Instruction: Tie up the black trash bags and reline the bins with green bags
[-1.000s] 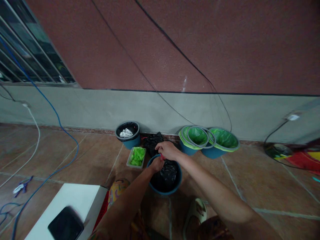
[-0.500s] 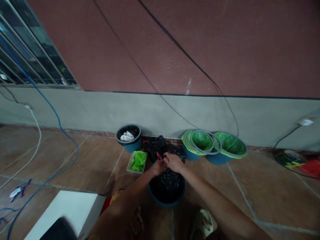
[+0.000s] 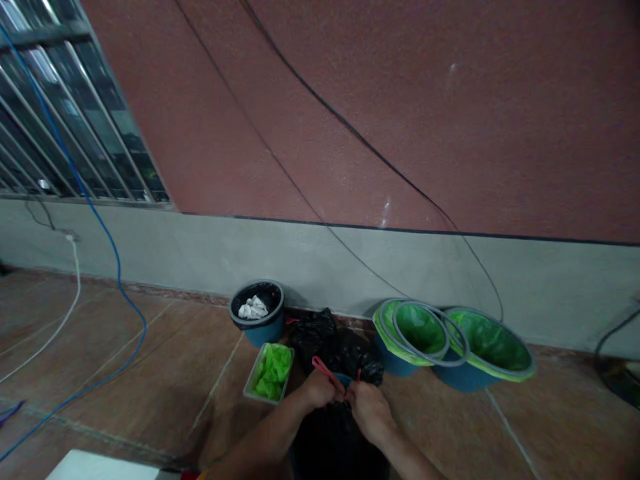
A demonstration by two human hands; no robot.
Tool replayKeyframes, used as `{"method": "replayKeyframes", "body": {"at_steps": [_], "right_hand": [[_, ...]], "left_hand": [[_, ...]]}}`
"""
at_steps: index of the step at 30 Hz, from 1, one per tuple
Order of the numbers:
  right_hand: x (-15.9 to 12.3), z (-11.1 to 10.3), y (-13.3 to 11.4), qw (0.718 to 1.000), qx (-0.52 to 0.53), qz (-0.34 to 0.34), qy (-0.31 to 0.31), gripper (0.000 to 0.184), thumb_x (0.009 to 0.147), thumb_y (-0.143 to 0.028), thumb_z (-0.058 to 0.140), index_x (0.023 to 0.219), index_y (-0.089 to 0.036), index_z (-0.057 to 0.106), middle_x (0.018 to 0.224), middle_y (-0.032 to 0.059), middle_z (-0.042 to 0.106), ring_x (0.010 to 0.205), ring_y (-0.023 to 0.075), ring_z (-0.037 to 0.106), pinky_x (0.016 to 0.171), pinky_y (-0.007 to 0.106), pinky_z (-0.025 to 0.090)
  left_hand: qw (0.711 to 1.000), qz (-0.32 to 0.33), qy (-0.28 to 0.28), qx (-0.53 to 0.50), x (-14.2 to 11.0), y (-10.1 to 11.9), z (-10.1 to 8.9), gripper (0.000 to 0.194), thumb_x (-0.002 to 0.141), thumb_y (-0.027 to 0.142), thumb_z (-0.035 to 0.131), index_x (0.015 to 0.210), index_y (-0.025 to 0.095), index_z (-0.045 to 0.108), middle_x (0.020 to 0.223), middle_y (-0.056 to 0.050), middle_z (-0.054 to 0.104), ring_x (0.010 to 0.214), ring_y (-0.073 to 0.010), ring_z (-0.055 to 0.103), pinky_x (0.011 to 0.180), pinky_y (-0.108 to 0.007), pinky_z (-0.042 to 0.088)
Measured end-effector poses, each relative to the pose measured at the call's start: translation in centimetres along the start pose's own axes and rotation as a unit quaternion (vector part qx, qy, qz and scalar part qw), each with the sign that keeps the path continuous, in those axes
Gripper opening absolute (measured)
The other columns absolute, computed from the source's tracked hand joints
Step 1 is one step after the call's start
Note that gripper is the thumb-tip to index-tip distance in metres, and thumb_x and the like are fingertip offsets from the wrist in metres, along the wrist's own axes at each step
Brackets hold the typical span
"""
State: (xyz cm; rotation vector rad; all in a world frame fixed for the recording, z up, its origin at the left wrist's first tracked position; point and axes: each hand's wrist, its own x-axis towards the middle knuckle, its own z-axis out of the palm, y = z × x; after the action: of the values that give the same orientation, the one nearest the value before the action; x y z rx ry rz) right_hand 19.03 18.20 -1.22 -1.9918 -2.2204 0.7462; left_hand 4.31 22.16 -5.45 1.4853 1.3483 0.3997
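Observation:
My left hand is closed on the red drawstring of a black garbage bag; a loop of the string stands up above the fingers. My right hand pinches the same drawstring close by, on the right side. The bag hangs below both hands, over a blue bin whose rim shows just behind them. Where the bag ends and the dark inside of the bin begins is hard to make out. Just beyond my hands, filled black bags lie against the wall.
A black-lined bin with crumpled white paper stands by the wall, with a tray of green plastic bags before it. To the right are two green-lined bins with loose grey rings. A blue cable crosses the left floor.
My hands have moved slightly apart, with the red drawstring stretched between them. The camera view has tilted upward, so bins and hands sit lower in the picture.

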Motion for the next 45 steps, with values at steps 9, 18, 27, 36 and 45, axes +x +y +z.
{"method": "replayKeyframes", "body": {"at_steps": [9, 18, 27, 36, 45], "right_hand": [[0.3, -0.8, 0.7, 0.999, 0.039, -0.013, -0.024, 0.027, 0.082, -0.011, 0.048, 0.084, -0.016, 0.074, 0.087, 0.0111, 0.074, 0.088, 0.0219, 0.068, 0.072, 0.027, 0.042], [-0.7, -1.2, 1.5, 0.994, 0.031, -0.045, -0.095, 0.022, 0.077, -0.011, 0.052, 0.074, -0.018, 0.073, 0.080, 0.0080, 0.073, 0.077, 0.0184, 0.066, 0.066, 0.025, 0.041], [1.8, 1.2, 1.9, 0.946, 0.275, -0.170, -0.017, 0.034, 0.082, -0.010, 0.047, 0.108, -0.018, 0.066, 0.111, 0.0081, 0.070, 0.102, 0.0174, 0.063, 0.094, 0.029, 0.045], [2.3, 1.1, 2.0, 0.923, 0.357, -0.128, -0.062, 0.026, 0.076, -0.009, 0.046, 0.084, -0.017, 0.070, 0.091, 0.0046, 0.073, 0.085, 0.0174, 0.064, 0.084, 0.030, 0.049], [2.2, 0.7, 2.2, 0.942, 0.327, -0.036, -0.062, 0.023, 0.074, -0.008, 0.049, 0.083, -0.013, 0.069, 0.082, 0.0049, 0.072, 0.075, 0.0147, 0.063, 0.069, 0.023, 0.046]], "left_hand": [[1.000, 0.002, -0.017, -0.008, -0.9, 2.0, -1.2, 0.018, 0.062, 0.009, 0.063, 0.076, 0.011, 0.075, 0.060, -0.001, 0.063, 0.057, -0.0125, 0.053, 0.058, -0.024, 0.044], [0.990, 0.049, -0.026, 0.130, -1.7, 1.7, -1.9, 0.018, 0.066, 0.009, 0.062, 0.079, 0.015, 0.073, 0.068, 0.000, 0.066, 0.065, -0.0147, 0.059, 0.067, -0.025, 0.047], [0.891, 0.222, 0.004, 0.395, -3.9, 2.6, -1.1, 0.033, 0.082, 0.006, 0.046, 0.109, 0.015, 0.062, 0.094, -0.010, 0.067, 0.093, -0.0218, 0.062, 0.091, -0.033, 0.045], [0.872, 0.218, 0.065, 0.433, -3.5, 1.4, -1.1, 0.019, 0.091, 0.021, 0.049, 0.105, 0.018, 0.061, 0.098, -0.006, 0.062, 0.093, -0.0190, 0.058, 0.087, -0.032, 0.047], [0.883, 0.199, 0.048, 0.423, -4.0, 1.9, -1.0, 0.022, 0.092, 0.026, 0.044, 0.096, 0.018, 0.065, 0.091, -0.006, 0.061, 0.085, -0.0165, 0.058, 0.078, -0.026, 0.046]]}}
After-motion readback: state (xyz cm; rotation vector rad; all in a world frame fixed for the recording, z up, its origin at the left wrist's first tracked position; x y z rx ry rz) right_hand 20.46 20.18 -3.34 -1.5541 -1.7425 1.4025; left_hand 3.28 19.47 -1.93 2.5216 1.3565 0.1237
